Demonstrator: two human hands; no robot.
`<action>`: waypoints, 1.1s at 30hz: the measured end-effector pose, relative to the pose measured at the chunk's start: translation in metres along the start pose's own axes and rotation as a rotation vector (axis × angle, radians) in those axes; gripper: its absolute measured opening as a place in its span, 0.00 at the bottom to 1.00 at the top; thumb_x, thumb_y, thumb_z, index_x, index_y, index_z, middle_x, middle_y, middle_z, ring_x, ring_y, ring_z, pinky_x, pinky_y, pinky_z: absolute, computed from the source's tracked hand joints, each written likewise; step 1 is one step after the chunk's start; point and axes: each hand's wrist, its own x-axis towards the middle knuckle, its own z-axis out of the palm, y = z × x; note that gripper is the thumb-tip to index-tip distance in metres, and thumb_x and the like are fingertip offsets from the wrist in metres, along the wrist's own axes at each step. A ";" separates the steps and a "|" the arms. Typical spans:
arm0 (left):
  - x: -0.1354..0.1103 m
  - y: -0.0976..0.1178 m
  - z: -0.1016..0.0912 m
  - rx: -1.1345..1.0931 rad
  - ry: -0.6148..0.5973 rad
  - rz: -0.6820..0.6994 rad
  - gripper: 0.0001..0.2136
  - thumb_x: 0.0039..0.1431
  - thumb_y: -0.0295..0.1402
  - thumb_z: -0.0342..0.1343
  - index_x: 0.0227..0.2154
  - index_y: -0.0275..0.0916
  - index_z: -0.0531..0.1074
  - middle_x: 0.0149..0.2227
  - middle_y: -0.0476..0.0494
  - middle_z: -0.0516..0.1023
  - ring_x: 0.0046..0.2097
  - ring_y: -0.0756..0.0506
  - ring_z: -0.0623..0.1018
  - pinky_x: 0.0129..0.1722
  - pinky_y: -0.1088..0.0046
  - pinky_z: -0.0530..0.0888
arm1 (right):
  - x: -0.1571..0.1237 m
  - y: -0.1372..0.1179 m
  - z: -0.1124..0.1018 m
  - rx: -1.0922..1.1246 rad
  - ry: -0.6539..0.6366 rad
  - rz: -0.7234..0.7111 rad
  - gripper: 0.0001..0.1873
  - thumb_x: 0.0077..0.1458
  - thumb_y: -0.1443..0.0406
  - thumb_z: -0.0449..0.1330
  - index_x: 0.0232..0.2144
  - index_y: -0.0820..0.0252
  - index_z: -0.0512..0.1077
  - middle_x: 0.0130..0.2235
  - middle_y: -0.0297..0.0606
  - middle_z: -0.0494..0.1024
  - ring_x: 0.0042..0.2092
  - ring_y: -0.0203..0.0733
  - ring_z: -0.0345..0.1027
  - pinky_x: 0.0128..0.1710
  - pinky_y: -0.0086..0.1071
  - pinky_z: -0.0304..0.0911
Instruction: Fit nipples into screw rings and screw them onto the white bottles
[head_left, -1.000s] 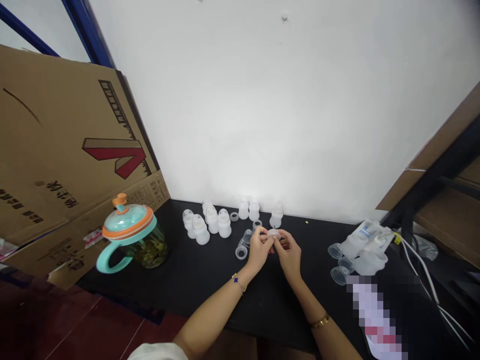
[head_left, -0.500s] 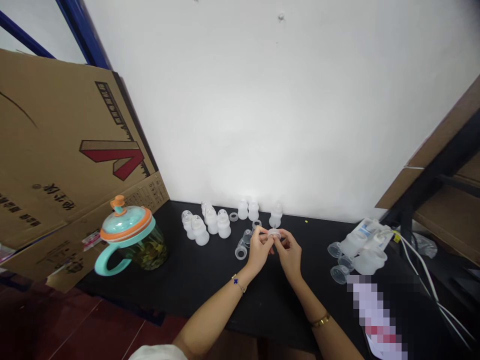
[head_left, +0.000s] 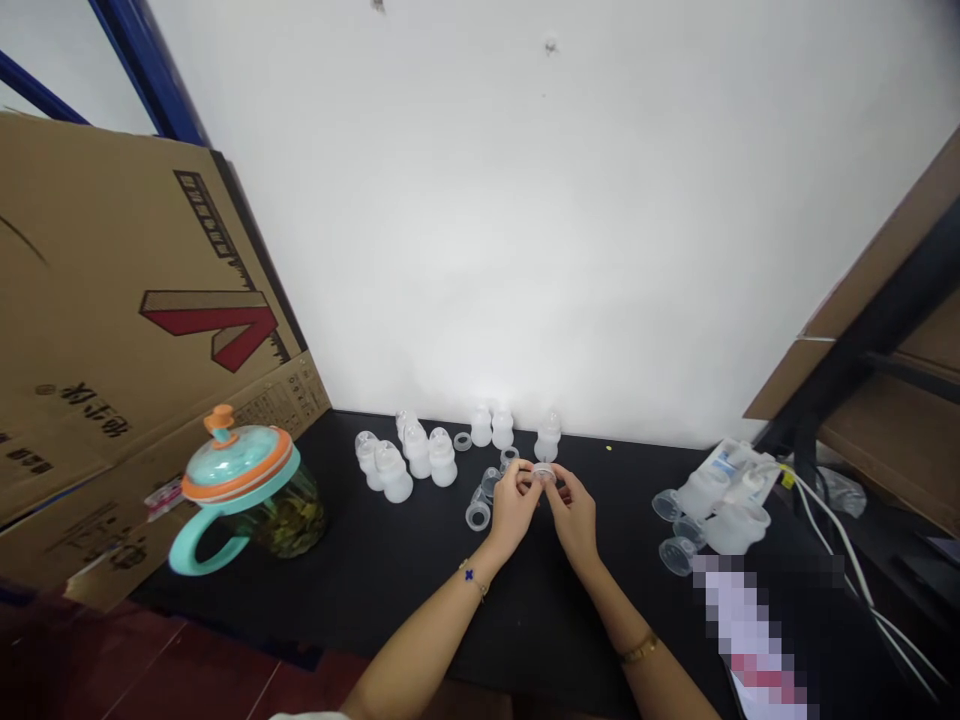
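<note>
Between the fingertips of both hands is a small whitish bottle collar ring [head_left: 543,469], held above the black table [head_left: 420,580]. My left hand [head_left: 515,505] pinches its left side and my right hand [head_left: 572,510] its right side. Just beyond my fingers stands a white baby bottle [head_left: 548,437]. Loose clear rings and caps lie left of my left hand, among them a ring [head_left: 478,515] and a clear cap [head_left: 490,482]. Further left, several capped baby bottles [head_left: 394,472] stand grouped, and two more bottles [head_left: 492,427] stand near the wall.
A teal-lidded pitcher [head_left: 255,490] with leaves inside stands at left, before a large cardboard box [head_left: 90,330]. On the right are clear domed caps [head_left: 677,555], more white bottles [head_left: 731,525], white cables [head_left: 836,535] and a pixelated flat item [head_left: 757,640]. A white wall [head_left: 510,220] rises behind.
The camera view has shifted slightly, so the scene sits a little lower and more to the left. Both hands keep their hold on the ring.
</note>
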 end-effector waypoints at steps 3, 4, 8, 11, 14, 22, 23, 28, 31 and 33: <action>0.000 0.003 -0.001 0.058 0.004 0.015 0.07 0.59 0.37 0.58 0.36 0.40 0.69 0.26 0.50 0.77 0.22 0.50 0.74 0.24 0.77 0.68 | 0.000 -0.003 -0.001 -0.050 0.002 -0.049 0.22 0.61 0.53 0.55 0.48 0.61 0.76 0.41 0.42 0.80 0.29 0.38 0.67 0.32 0.33 0.66; 0.000 0.003 -0.002 0.063 0.000 0.017 0.06 0.59 0.36 0.58 0.35 0.40 0.69 0.25 0.50 0.77 0.23 0.50 0.75 0.24 0.77 0.68 | 0.000 -0.003 -0.001 -0.061 0.001 -0.059 0.22 0.61 0.53 0.55 0.48 0.61 0.75 0.41 0.42 0.79 0.28 0.38 0.66 0.31 0.33 0.66; 0.000 0.005 -0.003 0.023 -0.012 0.037 0.06 0.57 0.35 0.59 0.35 0.42 0.69 0.25 0.51 0.77 0.24 0.49 0.75 0.25 0.76 0.69 | 0.001 -0.003 -0.002 -0.102 -0.011 -0.065 0.21 0.61 0.55 0.55 0.49 0.60 0.75 0.40 0.41 0.79 0.28 0.38 0.65 0.29 0.32 0.65; 0.000 0.005 -0.003 -0.004 -0.043 0.040 0.06 0.57 0.34 0.59 0.36 0.42 0.69 0.25 0.52 0.77 0.23 0.49 0.75 0.26 0.76 0.69 | 0.001 -0.001 -0.003 -0.129 -0.011 -0.078 0.20 0.60 0.56 0.55 0.49 0.59 0.75 0.38 0.40 0.78 0.28 0.38 0.64 0.29 0.32 0.64; 0.000 0.004 -0.003 -0.003 -0.055 0.039 0.06 0.57 0.33 0.59 0.36 0.43 0.69 0.25 0.52 0.77 0.23 0.49 0.75 0.25 0.76 0.69 | 0.001 -0.002 -0.004 -0.143 -0.013 -0.099 0.19 0.61 0.57 0.54 0.49 0.59 0.75 0.38 0.40 0.78 0.27 0.37 0.63 0.28 0.32 0.63; 0.001 0.003 -0.005 -0.007 -0.051 0.044 0.07 0.58 0.36 0.59 0.36 0.42 0.68 0.24 0.52 0.76 0.22 0.50 0.74 0.23 0.77 0.69 | 0.001 -0.006 -0.004 -0.172 -0.013 -0.113 0.20 0.61 0.56 0.54 0.49 0.59 0.76 0.36 0.39 0.77 0.27 0.37 0.63 0.28 0.32 0.62; 0.001 0.003 -0.005 -0.008 -0.053 0.040 0.07 0.58 0.37 0.59 0.36 0.42 0.68 0.23 0.52 0.76 0.21 0.50 0.74 0.23 0.77 0.69 | 0.002 -0.007 -0.005 -0.173 -0.014 -0.111 0.20 0.61 0.56 0.53 0.48 0.60 0.76 0.36 0.39 0.77 0.27 0.37 0.63 0.28 0.32 0.62; 0.001 0.008 -0.004 -0.055 -0.049 0.001 0.10 0.57 0.40 0.60 0.34 0.41 0.67 0.24 0.50 0.77 0.21 0.50 0.74 0.20 0.78 0.69 | 0.002 -0.008 -0.006 -0.170 -0.027 -0.099 0.20 0.61 0.57 0.53 0.49 0.60 0.76 0.35 0.38 0.77 0.26 0.37 0.62 0.28 0.32 0.61; 0.001 0.007 -0.004 -0.069 -0.043 -0.010 0.11 0.56 0.40 0.61 0.33 0.40 0.66 0.24 0.49 0.78 0.19 0.51 0.72 0.18 0.79 0.66 | 0.002 -0.008 -0.005 -0.161 -0.023 -0.101 0.20 0.61 0.57 0.53 0.48 0.60 0.76 0.34 0.37 0.77 0.26 0.37 0.62 0.28 0.32 0.61; 0.002 0.006 -0.004 -0.068 -0.047 -0.014 0.11 0.56 0.39 0.61 0.32 0.40 0.65 0.24 0.49 0.79 0.18 0.52 0.72 0.18 0.80 0.65 | 0.002 -0.007 -0.005 -0.153 -0.020 -0.102 0.20 0.61 0.57 0.53 0.48 0.60 0.76 0.33 0.37 0.77 0.26 0.37 0.61 0.27 0.31 0.60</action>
